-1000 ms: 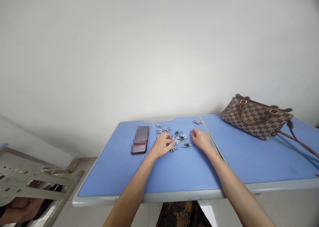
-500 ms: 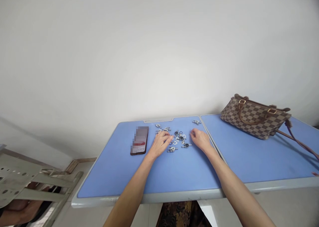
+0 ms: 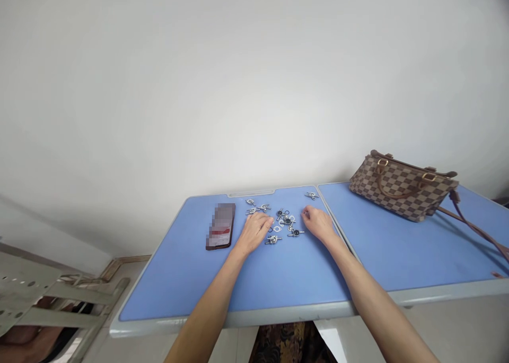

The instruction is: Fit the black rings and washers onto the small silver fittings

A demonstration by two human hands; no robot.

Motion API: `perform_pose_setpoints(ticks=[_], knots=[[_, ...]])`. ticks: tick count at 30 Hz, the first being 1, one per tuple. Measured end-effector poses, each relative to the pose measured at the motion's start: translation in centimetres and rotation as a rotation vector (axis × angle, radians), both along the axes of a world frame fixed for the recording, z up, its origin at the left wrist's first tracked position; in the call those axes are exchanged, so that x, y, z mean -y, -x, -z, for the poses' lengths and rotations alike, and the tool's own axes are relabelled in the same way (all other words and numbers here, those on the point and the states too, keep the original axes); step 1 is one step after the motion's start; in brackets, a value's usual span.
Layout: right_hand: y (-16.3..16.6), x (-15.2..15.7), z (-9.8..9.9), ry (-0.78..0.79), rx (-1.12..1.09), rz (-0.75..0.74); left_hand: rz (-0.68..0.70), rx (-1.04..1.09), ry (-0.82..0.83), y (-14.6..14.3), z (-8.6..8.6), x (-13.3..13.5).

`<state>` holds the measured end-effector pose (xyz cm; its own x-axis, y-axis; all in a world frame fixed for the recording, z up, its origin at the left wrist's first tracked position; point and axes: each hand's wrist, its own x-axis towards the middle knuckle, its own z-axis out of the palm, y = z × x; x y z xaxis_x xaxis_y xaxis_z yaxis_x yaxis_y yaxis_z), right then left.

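Note:
Several small metal parts and rings (image 3: 284, 221) lie scattered at the far middle of a blue table (image 3: 278, 278). My left hand (image 3: 254, 230) rests palm down just left of them, fingers stretched toward a small metal piece (image 3: 272, 239). My right hand (image 3: 318, 222) lies to the right of the pile with its fingers curled loosely on the table top; I cannot make out anything in them. One more metal piece (image 3: 312, 195) sits apart near the back edge.
A dark phone (image 3: 220, 226) lies to the left of my left hand. A checkered brown handbag (image 3: 401, 185) with a long strap stands on a second blue table (image 3: 417, 251) at the right. A grey metal frame (image 3: 43, 294) is at lower left. A white wall is behind.
My left hand has drawn back slightly to the left, off the small metal piece it was touching. My right hand has hardly moved. The view has shifted a little.

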<state>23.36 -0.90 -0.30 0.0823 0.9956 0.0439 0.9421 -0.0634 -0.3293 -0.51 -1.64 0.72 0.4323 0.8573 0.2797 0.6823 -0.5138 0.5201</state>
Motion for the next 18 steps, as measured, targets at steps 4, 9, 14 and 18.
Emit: perform_pose_setpoints(ticks=[4, 9, 14, 18], knots=[[0.1, 0.2, -0.1, -0.009, -0.031, -0.017, -0.051, 0.061, -0.046, 0.2, -0.3, 0.1], [0.1, 0.8, -0.7, -0.002, -0.116, -0.156, -0.103, 0.088, -0.067, 0.3, -0.5, 0.1], [-0.1, 1.0, -1.3, 0.045, -0.200, -0.280, -0.118, 0.134, -0.073, 0.3, -0.3, -0.1], [0.0, 0.9, -1.0, 0.034, -0.230, -0.290, -0.102, 0.170, -0.079, 0.3, 0.0, -0.3]])
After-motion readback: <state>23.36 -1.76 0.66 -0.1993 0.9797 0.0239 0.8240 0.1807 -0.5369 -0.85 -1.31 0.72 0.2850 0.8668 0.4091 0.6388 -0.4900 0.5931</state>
